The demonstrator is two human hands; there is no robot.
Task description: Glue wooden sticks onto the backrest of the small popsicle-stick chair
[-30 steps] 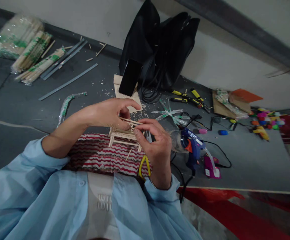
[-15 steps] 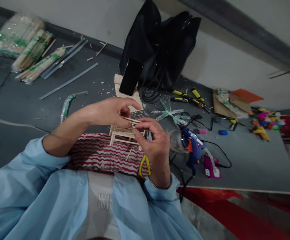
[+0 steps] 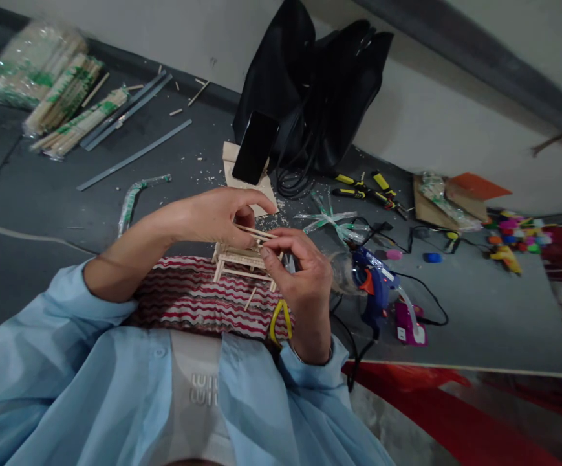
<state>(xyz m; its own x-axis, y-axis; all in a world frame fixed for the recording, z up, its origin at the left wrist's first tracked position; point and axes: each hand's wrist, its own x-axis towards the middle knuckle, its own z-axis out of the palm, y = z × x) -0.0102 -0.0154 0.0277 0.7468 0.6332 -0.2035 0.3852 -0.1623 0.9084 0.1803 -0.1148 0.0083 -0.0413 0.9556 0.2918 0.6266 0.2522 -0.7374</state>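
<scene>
Hardly anything moves from before: left hand point(image 3: 215, 217) holds a little stick frame point(image 3: 242, 261) above striped cloth point(image 3: 193, 294), right hand point(image 3: 304, 265) pinches its end.

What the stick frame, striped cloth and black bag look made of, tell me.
Stick frame: probably wood or bamboo, unpainted and matte; pale tan throughout.
Striped cloth: likely woven textile, matte; wavy red-and-pale stripes, no shine.
Black bag: leather or a synthetic, can't tell; smooth-looking, with slumping folds.
</scene>
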